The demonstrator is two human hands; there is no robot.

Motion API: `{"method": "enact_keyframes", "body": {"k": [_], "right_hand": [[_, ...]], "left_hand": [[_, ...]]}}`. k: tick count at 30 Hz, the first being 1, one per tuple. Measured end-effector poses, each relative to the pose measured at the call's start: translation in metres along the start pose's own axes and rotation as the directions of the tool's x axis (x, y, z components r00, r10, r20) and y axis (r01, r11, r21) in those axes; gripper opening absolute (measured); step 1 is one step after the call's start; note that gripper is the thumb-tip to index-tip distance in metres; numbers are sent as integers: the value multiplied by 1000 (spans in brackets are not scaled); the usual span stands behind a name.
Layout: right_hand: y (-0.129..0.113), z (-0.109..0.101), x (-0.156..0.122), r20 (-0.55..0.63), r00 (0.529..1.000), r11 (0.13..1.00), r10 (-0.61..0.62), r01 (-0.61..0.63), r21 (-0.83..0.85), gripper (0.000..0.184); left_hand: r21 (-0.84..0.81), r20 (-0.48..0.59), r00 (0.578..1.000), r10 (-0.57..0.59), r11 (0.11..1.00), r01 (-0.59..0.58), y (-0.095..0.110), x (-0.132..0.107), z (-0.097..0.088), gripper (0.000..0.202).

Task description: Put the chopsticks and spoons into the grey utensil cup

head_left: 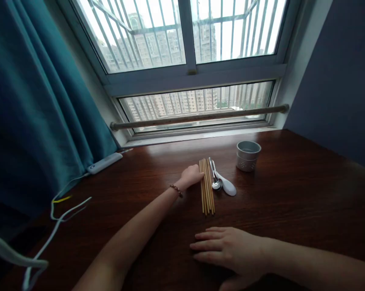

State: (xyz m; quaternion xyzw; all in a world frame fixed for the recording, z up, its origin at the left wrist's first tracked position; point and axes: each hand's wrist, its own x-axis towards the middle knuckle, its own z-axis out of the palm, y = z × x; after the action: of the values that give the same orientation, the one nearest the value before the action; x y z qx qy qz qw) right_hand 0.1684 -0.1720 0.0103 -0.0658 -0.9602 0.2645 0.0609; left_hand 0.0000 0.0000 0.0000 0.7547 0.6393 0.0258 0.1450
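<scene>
Several light wooden chopsticks [208, 194] lie side by side in a bundle on the dark table. My left hand [192, 176] reaches to their left edge, closed, with its thumb over the leftmost chopstick; its other fingers are mostly hidden. Just right of the bundle are metal spoons [216, 184], lying close together, and a white spoon [229, 187]. Nearer to me, my right hand [228, 248] rests palm down on the table, fingers stretched out and apart, holding nothing. Farther back on the right stands a grey round holder [248, 157] with small holes low in its wall.
The reddish-brown table [291, 194] runs up to a barred window with a horizontal rail [200, 117]. On the left are a white power strip [105, 163], white cables [53, 238] and a blue curtain [58, 81]. A wall [337, 93] borders the table's right side.
</scene>
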Motion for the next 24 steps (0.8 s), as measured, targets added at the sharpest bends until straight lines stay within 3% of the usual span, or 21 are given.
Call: {"method": "enact_keyframes", "body": {"k": [5, 12, 14, 16, 18, 20, 22, 24], "right_hand": [[5, 2, -1, -13, 999, 1000, -29, 29, -5, 64], [4, 3, -1, 2, 1000, 1000, -29, 29, -7, 62], [4, 8, -2, -62, 998, 1000, -23, 23, 7, 61], [7, 10, -1, -218, 973, 997, 69, -59, 52, 57], [14, 4, 2, -403, 874, 963, 270, -244, 115, 41], [26, -14, 9, -509, 709, 860, 488, -490, 141, 22], [43, -38, 23, -497, 585, 700, 641, -711, 67, 19], [62, -60, 40, -530, 507, 622, 680, -781, 52, 21]], "left_hand": [[109, 57, 998, -26, 994, 20, 11, 5, -7, 30], [184, 113, 994, -13, 983, -8, 8, 0, -8, 33], [178, 120, 993, -14, 984, -7, 6, -1, -10, 32], [163, 121, 992, -23, 987, 3, 4, -1, -12, 31], [142, 124, 992, -34, 990, 17, 2, -1, -14, 30], [112, 126, 991, -42, 993, 27, -2, 1, -17, 28], [71, 128, 991, -43, 997, 34, -8, 5, -21, 27], [18, 149, 988, -41, 999, 39, -14, 8, -26, 25]]}}
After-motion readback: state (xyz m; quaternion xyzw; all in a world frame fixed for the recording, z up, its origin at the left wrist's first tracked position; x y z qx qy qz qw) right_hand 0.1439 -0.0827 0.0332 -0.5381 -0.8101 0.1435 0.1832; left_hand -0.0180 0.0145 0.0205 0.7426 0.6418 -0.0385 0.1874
